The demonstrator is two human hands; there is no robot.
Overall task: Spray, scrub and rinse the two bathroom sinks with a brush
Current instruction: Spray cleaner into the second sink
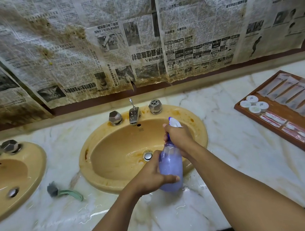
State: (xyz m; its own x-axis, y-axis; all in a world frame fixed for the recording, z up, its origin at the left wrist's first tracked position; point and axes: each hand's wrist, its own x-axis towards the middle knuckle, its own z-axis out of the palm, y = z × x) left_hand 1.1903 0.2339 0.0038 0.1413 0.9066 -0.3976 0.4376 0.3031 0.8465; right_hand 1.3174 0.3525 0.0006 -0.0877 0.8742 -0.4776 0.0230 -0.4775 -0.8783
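Two yellow-tan sinks are set in a marble counter. The stained middle sink lies right before me, and the left sink is partly cut off by the frame. Over the middle sink's front rim I hold a purple spray bottle. My left hand grips its body from the left. My right hand grips its neck below the white spray head. A grey scrub brush with a green handle lies on the counter between the sinks.
A chrome faucet with two knobs stands at the back of the middle sink. A wooden tray of sachets and small white jars sits at the right. Stained newspaper covers the wall behind. The counter is wet near its front edge.
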